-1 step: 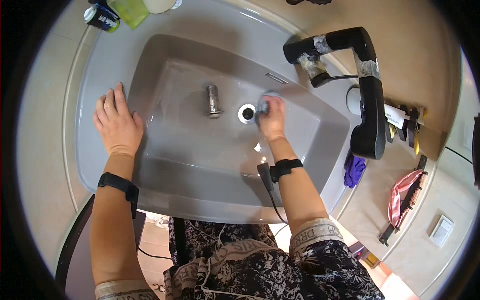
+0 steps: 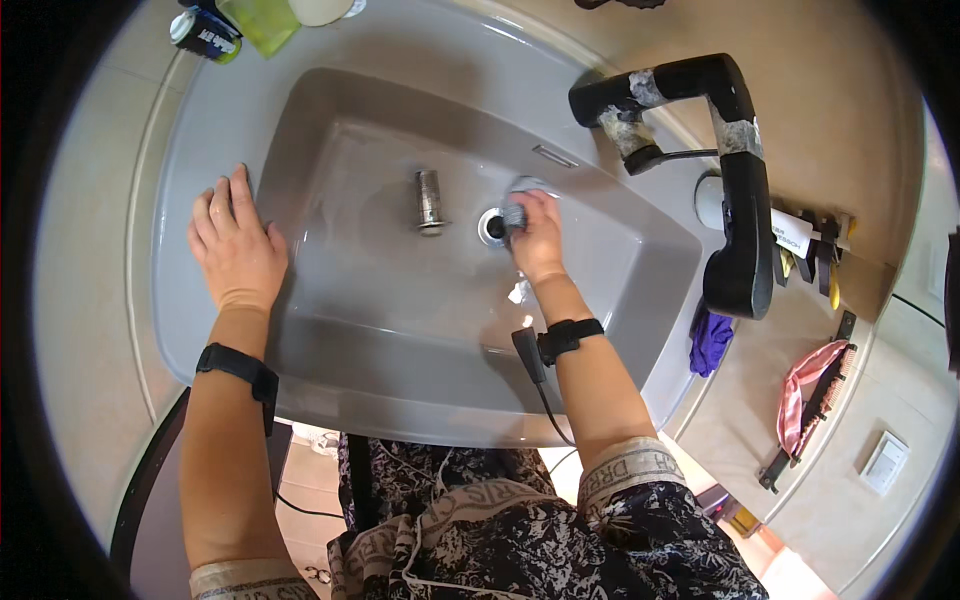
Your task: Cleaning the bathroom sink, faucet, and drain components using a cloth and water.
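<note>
My left hand [image 2: 238, 240] lies flat with its fingers stretched out on the left rim of the grey sink [image 2: 345, 300]. Down in the basin, my right hand [image 2: 537, 236] is closed around a grey scouring pad [image 2: 515, 212], partly hidden by the fingers and a little blurred. The pad is against the basin floor at the right edge of the drain hole [image 2: 493, 228], covering part of its bright ring. Left of the drain, a metal drain stopper [image 2: 428, 203] with a cylindrical strainer body lies on its side.
A black faucet [image 2: 740, 180] with patchy white areas arches over the right rim. Purple cloth [image 2: 711, 340] hangs beside that rim. At the far left stand a dark can [image 2: 205, 37] and a yellow-green container [image 2: 260, 22]. An overflow slot [image 2: 555, 156] is in the back wall.
My right hand has shifted slightly left with the scouring pad, which now overlaps the drain ring's right edge. My left hand stays in place.
</note>
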`<state>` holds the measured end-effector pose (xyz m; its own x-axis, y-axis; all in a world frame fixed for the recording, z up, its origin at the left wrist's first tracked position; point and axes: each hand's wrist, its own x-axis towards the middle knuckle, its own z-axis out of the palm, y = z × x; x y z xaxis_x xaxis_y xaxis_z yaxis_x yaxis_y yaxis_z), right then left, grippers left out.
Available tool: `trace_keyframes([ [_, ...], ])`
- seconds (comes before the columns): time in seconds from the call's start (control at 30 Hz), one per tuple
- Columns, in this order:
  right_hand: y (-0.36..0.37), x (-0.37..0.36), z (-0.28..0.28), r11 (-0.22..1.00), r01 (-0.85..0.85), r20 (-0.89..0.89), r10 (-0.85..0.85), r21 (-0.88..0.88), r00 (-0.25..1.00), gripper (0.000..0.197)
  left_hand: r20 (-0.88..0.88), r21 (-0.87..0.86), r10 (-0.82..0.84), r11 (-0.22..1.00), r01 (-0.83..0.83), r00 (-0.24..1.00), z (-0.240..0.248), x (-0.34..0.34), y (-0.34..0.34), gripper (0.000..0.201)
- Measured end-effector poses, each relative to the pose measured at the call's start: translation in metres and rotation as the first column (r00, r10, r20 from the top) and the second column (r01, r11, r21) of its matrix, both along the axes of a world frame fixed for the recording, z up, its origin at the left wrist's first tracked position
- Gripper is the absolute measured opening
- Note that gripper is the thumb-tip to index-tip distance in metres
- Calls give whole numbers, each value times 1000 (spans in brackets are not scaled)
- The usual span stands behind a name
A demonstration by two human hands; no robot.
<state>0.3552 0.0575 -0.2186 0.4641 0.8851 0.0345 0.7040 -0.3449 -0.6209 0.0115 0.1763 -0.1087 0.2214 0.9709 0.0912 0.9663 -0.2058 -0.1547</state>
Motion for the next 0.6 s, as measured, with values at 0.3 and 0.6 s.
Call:
trace_keyframes([
  [0.3,31,3,18,985,99,-279,-57,140,959,37,29,-9,-11,1000,11,1000,4,4,1,78],
  [0.6,40,-21,34,852,-503,-119,489,-147,864,41,19,-7,14,1000,-14,1000,1,-2,-1,80],
])
